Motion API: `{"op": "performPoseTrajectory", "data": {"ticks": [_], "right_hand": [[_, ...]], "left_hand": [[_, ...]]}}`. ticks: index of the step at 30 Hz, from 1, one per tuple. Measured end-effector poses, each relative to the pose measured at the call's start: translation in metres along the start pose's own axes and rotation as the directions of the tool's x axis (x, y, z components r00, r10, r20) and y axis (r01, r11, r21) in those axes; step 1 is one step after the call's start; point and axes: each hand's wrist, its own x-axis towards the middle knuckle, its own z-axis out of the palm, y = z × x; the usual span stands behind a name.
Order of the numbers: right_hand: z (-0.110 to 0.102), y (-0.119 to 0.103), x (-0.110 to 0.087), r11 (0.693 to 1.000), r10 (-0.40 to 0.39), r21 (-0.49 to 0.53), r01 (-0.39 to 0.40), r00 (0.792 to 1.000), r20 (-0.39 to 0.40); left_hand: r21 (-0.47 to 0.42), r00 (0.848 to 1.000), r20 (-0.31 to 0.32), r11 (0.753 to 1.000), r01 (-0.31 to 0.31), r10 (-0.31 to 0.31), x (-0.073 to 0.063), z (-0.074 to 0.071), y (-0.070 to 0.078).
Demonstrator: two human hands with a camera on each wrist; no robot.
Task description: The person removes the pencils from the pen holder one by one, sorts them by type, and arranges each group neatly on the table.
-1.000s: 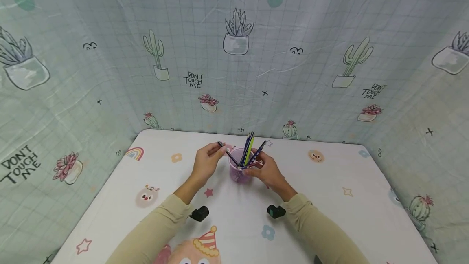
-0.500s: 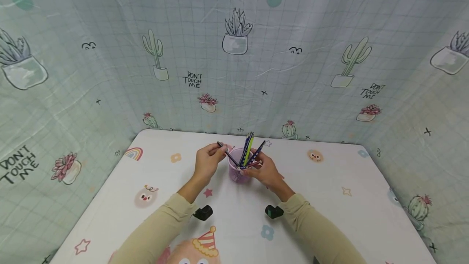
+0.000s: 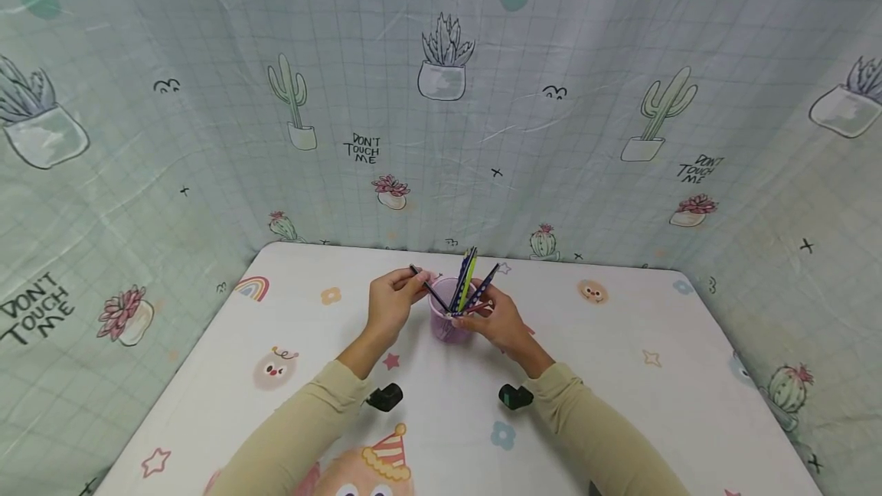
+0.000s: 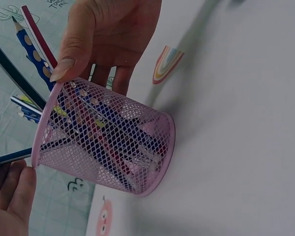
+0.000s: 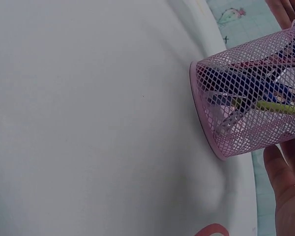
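A pink mesh pencil cup (image 3: 451, 332) stands on the table, holding several pencils. My left hand (image 3: 390, 305), left of the cup, pinches a dark pencil (image 4: 12, 157) that leans out over the rim. My right hand (image 3: 506, 324) holds the cup's right side; in the left wrist view its thumb presses at the rim while the fingers pass behind the mesh. Dark blue pencils with light dots (image 4: 33, 56), a lime-green one (image 3: 466, 285) and a red one (image 4: 38, 37) stick up from the cup. Their lower ends show through the mesh.
The white table (image 3: 620, 404) is printed with cartoon figures, stars and flowers. Behind it and at both sides hangs a pale curtain (image 3: 441, 136) with cactus prints. Small black devices (image 3: 384, 397) sit by both wrists.
My left forearm has shifted slightly to the right, while the left hand keeps its pinch on the dark pencil. The cup and my right hand stay almost where they were.
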Motion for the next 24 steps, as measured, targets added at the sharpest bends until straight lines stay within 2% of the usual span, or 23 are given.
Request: {"op": "performPoseTrajectory", "data": {"ticks": [15,24], "right_hand": [[0.000,0.000,-0.001,0.999,0.000,-0.049,-0.001,1.000,-0.024],[0.000,-0.002,-0.002,0.999,-0.006,-0.042,0.005,1.000,-0.024]], "left_hand": [[0.002,0.999,-0.014,1.000,-0.030,0.030,0.002,0.001,0.005],[-0.001,0.997,-0.011,0.997,-0.080,0.080,0.006,-0.001,0.014]]}}
